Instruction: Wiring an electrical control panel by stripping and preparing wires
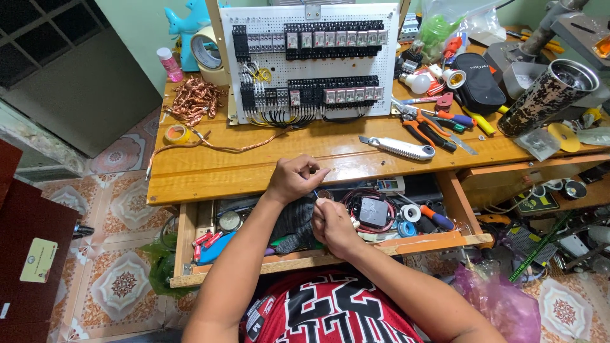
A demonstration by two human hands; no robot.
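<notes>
Taking the panel [309, 60] as the marker and going L to R: well left of it a loose tangle of copper [196, 98] lies on the bench [210, 168], bright and springy, with a tape roll [176, 134] below it and one long strand trailing toward the panel's foot — a snag on that strand could drag the whole tangle off the edge. The panel itself is white perforated sheet, upright, w/ two rows of black blocky relays and yellow and black leads looping at the bottom. Below it, over the open drawer [330, 254], the left hand [293, 180] is clenched w/ thumb and finger pinched on a thin wire [316, 192], and the right hand [333, 223] is closed round the wire's lower end, so the wire runs short and taut between the two fists, just under the bench lip. It looks fine and slick; my guess is a pull too hard would slip it out of the pinch or nick it, and anything dropped would vanish into the drawer's clutter of cable coils, a grey glove and red-handled bits. Right of the panel's foot a knife [397, 148] w/ a metal body lies flat, then pliers [427, 127] w/ orange grips. Far right a tall patterned tumbler [547, 96] leans — a knock could send it rolling across the tools.
</notes>
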